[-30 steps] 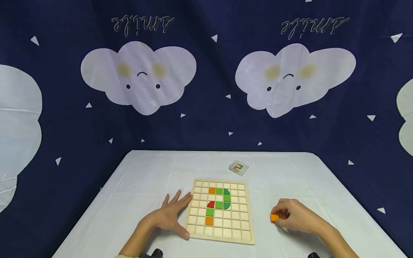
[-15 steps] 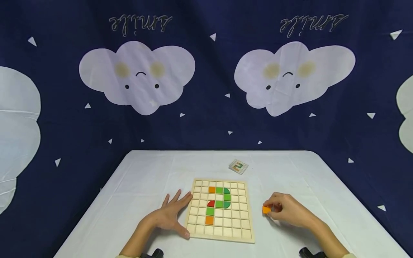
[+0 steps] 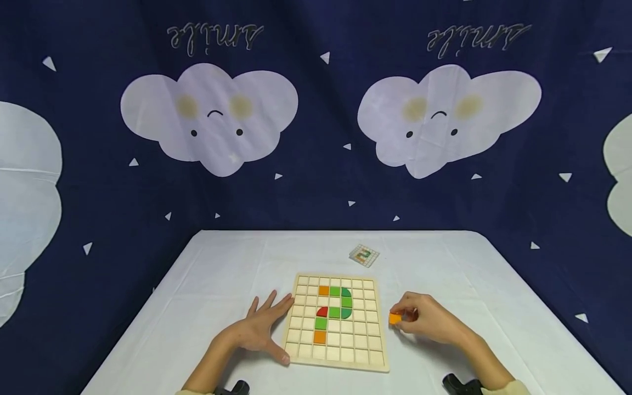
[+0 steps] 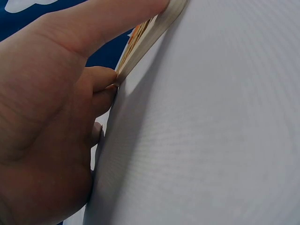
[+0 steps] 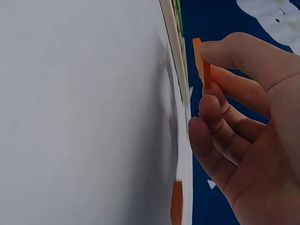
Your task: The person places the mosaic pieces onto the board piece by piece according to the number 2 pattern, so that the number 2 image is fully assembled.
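A wooden grid board [image 3: 360, 341] lies on the white table. Set in its cells are orange squares [image 3: 320, 337], green squares [image 3: 321, 323], dark green rounded-corner tiles [image 3: 346, 313] and a red one [image 3: 322, 312], forming a hooked line. My left hand [image 3: 259, 330] rests with spread fingers against the board's left edge; the left wrist view shows thumb and fingertips touching its side [image 4: 150, 42]. Just right of the board, my right hand [image 3: 424, 318] pinches an orange square tile [image 5: 206, 70] between thumb and fingers, raised off the table.
A small card [image 3: 364, 255] printed with a coloured grid pattern lies behind the board. Another orange piece [image 5: 176, 204] is on the table in the right wrist view. A dark blue curtain [image 3: 316, 203] with clouds hangs behind the table.
My right hand has moved left and slightly away from me with the orange square tile, coming close to the board's right edge. The left hand has stayed in place.
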Demonstrator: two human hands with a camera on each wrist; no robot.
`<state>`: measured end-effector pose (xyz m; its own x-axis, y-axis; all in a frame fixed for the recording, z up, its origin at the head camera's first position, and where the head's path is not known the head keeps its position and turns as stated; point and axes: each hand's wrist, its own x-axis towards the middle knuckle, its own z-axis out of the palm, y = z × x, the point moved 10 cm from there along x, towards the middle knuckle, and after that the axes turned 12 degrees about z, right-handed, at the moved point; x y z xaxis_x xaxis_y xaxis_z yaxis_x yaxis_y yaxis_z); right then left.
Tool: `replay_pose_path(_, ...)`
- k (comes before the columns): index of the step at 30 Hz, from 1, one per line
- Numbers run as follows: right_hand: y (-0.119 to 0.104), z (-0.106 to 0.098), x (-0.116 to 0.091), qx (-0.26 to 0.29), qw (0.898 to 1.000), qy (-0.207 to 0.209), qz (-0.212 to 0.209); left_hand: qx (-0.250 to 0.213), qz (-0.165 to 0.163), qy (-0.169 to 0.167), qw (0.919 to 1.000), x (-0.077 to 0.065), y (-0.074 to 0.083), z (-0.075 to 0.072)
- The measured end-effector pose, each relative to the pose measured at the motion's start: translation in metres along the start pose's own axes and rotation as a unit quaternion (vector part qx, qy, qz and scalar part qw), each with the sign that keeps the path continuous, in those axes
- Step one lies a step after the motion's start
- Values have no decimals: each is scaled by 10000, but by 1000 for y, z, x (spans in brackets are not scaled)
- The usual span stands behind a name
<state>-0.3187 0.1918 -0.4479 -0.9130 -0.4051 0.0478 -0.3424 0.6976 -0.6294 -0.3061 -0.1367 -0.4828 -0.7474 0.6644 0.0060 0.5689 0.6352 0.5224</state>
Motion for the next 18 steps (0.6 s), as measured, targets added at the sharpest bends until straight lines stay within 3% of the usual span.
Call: replay_pose_path(18, -45, 36, 22, -82, 9979, -569, -299, 111, 84, 10, 9999, -2, 3, -2)
